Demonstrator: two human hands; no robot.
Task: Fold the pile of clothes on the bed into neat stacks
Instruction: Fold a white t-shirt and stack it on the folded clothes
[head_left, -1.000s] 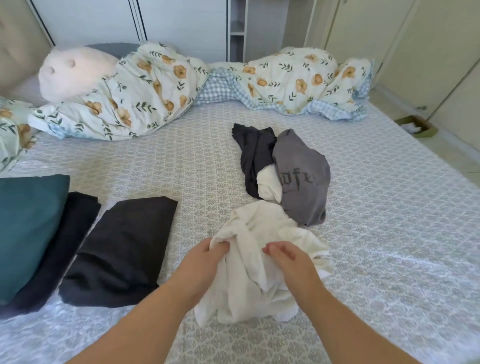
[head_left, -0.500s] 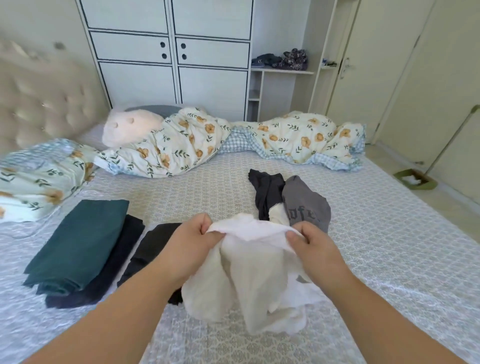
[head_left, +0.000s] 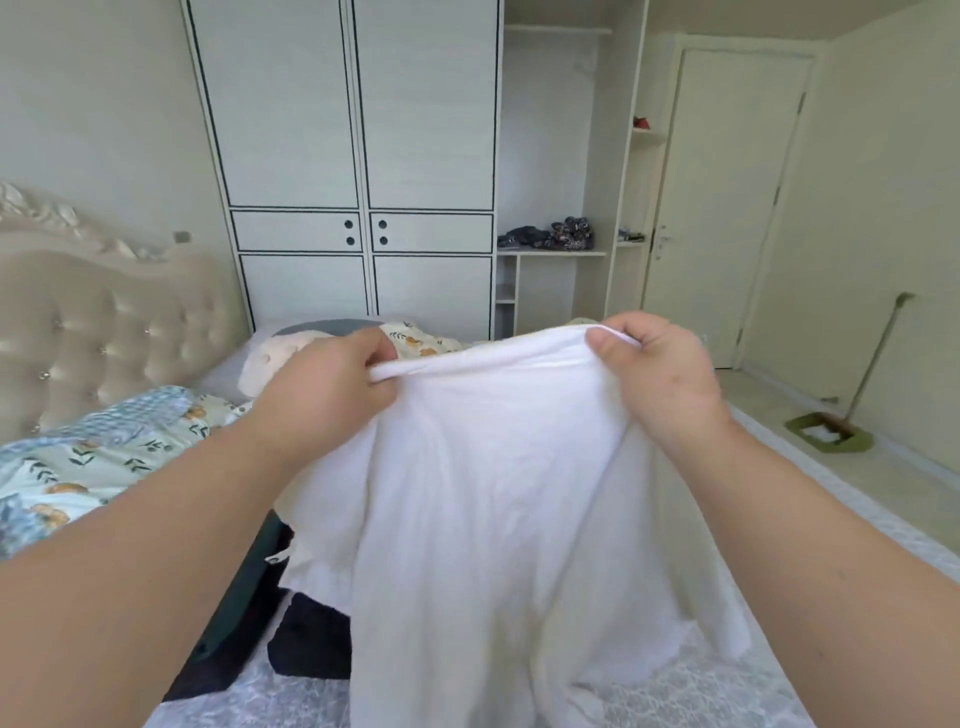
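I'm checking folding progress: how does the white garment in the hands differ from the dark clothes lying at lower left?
The white garment is held up in the air, gripped along its top edge by the left hand and right hand; the dark clothes lie on the bed. The white garment hangs open and loose; the dark clothes lie flat, touched by no hand. Both are fabric clothing.

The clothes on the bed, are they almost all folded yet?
Partly. Dark folded clothes already lie on the bed, below the left arm. In hand: the left hand and right hand hold a white garment up by its top edge, not yet folded. It hides whatever else might be left.
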